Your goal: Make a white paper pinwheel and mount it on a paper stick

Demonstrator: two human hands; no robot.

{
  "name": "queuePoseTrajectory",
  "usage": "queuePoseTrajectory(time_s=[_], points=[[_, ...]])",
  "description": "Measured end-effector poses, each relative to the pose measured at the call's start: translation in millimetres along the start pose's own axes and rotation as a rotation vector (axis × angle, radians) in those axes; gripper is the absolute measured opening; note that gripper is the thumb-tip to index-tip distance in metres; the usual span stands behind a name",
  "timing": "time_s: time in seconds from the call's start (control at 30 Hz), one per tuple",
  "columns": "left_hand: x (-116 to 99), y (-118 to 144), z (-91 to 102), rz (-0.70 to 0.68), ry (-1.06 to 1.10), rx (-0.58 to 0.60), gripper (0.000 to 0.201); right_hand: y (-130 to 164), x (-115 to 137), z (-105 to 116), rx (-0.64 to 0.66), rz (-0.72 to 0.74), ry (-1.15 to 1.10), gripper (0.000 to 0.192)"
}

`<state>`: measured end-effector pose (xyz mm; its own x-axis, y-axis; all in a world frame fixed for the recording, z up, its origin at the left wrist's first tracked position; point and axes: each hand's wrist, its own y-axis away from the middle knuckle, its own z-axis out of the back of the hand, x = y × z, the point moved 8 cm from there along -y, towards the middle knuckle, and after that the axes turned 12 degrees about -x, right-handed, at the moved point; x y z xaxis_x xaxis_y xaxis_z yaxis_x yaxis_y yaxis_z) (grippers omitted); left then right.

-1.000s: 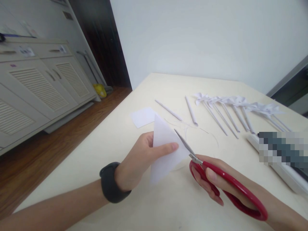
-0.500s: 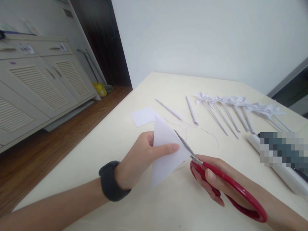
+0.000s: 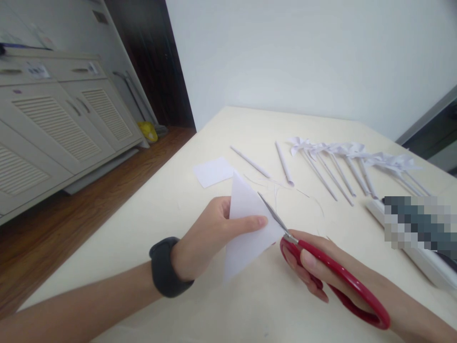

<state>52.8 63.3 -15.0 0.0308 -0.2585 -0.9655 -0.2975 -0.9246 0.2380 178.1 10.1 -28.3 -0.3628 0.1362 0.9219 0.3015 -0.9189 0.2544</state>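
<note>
My left hand (image 3: 214, 228), with a black band on the wrist, pinches a folded white paper triangle (image 3: 246, 200), thumb on its near face and the other fingers mostly hidden behind. In my right hand (image 3: 314, 257) is a pair of red-handled scissors (image 3: 342, 274). The scissors' blades lie along the triangle's right edge, their tip pointing up and left. Whether the paper sits between the blades I cannot tell. Just beyond the triangle a square white sheet (image 3: 214, 172) lies flat on the table.
Two rolled paper sticks (image 3: 284, 164) lie beyond my hands, near thin loose thread (image 3: 276, 190). Several paper pinwheels (image 3: 352, 151) on sticks are lined up to the right. At the right edge of the view stands a white object (image 3: 410, 252), partly blurred out. The pale table (image 3: 160, 209) meets a wall behind.
The paper triangle has tilted slightly, its upper tip shifting a little to the right. The scissors have moved slightly left, with their blades still at the paper's edge.
</note>
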Motion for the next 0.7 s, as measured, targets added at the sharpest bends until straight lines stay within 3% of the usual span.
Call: queuePoseTrajectory(time_s=[0.33, 0.7], points=[[1.8, 1.4, -4.1, 0.013, -0.009, 0.049, 0.021, -2.0, 2.6, -3.6, 0.024, 0.064, -0.016, 0.029], [1.2, -0.1, -6.5, -0.011, 0.072, 0.091, 0.025, -4.4, -1.6, -5.8, 0.056, 0.031, -0.106, 0.032]])
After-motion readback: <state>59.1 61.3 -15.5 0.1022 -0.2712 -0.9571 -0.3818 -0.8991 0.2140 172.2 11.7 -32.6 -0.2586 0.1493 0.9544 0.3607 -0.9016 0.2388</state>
